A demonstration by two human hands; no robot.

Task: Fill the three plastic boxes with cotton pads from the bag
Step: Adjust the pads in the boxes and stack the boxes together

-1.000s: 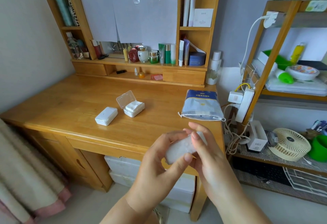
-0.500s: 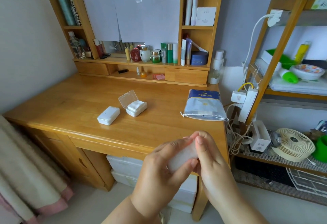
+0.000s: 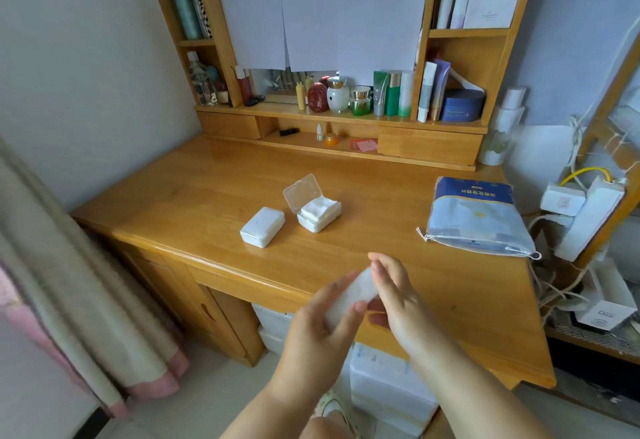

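Three boxes: I count three small white plastic boxes, two on the desk and one in my hands.
Held box [image 3: 349, 294]: above the desk's front edge, between both hands; its long axis runs from lower left to upper right, far end tilted up and away from me. Blurred; I cannot tell whether its lid is open.
Left hand [image 3: 317, 331]: fingers curled round the near, lower end of the held box, thumb laid across its face.
Right hand [image 3: 394, 300]: fingers curled over the far, upper end of the same box, fingertips at its top edge.
Closed box [image 3: 262, 227]: flat on the desk, lid down, long axis pointing away and to the right.
Open box [image 3: 318, 213]: just right of the closed one, clear lid [image 3: 300, 193] standing up on its left side, white cotton pads [image 3: 320, 206] stacked above its rim.
Bag [image 3: 476, 215]: blue and grey drawstring bag lying flat near the desk's right edge, well apart from the boxes, mouth and cords toward me.
Surface: I see a wooden desk [image 3: 194, 203], varnished, with a drawer front under the near edge.
Room: wooden shelf unit [image 3: 457, 57] at the back with cosmetic bottles and jars, white sheets hung over its middle; curtain [image 3: 69, 265] at left; power strip [image 3: 588, 216] and cables at right.
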